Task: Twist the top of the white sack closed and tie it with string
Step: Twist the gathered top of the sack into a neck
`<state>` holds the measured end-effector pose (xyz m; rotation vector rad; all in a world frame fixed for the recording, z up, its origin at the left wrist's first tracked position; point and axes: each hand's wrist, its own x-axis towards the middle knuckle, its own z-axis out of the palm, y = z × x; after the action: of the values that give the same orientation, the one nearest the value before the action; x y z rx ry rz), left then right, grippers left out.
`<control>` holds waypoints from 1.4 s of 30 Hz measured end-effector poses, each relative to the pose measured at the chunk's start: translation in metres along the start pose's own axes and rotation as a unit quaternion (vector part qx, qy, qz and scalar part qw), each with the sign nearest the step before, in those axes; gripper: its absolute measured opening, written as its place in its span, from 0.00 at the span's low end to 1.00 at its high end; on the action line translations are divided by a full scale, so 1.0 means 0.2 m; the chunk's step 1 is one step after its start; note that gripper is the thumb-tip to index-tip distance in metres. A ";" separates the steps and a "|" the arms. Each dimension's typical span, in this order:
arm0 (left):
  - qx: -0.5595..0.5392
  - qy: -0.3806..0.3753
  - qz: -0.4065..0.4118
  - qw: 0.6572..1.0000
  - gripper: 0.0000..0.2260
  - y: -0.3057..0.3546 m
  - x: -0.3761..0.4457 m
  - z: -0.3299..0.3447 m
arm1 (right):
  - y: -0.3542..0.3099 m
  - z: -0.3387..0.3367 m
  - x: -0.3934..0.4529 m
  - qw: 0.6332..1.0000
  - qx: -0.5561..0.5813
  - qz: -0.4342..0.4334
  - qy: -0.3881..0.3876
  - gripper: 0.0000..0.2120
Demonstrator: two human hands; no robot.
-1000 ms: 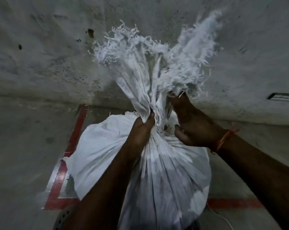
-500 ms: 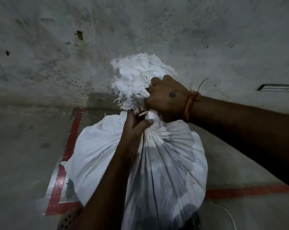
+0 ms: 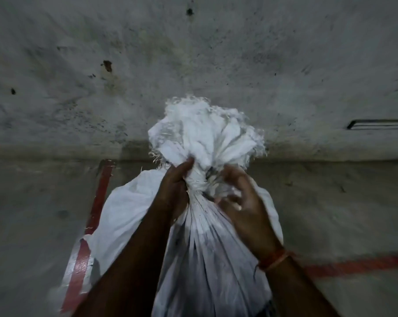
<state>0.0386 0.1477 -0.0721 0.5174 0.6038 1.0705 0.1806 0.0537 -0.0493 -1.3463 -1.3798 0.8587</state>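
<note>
Left hand (image 3: 174, 191) grips the twisted neck of the white sack (image 3: 207, 236). Right hand (image 3: 241, 202), blurred, fingers curled beside the neck; grip indeterminate.

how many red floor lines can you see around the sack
2. One red line runs away toward the wall on the left of the white sack; another red line crosses the floor on its right. The sack may hide where they meet.
</note>
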 end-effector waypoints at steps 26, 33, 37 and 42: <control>0.304 0.051 0.072 0.949 0.19 0.01 0.05 -0.17 | 0.25 0.17 -0.03 0.905 -0.401 0.090 -0.110 0.37; 0.507 0.145 0.119 0.841 0.23 0.01 0.01 -0.11 | 0.23 0.14 -0.03 0.930 -0.356 0.069 -0.055 0.36; 0.551 0.182 0.142 0.802 0.26 0.00 -0.08 -0.08 | 0.18 0.11 -0.05 0.947 -0.315 0.064 0.005 0.33; 0.601 0.280 0.180 0.727 0.32 -0.06 -0.24 0.00 | 0.08 0.07 -0.07 0.957 -0.284 0.047 0.039 0.30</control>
<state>0.0290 0.0984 -0.0696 1.5113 1.8390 1.0883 0.1702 0.0435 -0.0715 -1.8708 -1.5743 0.4700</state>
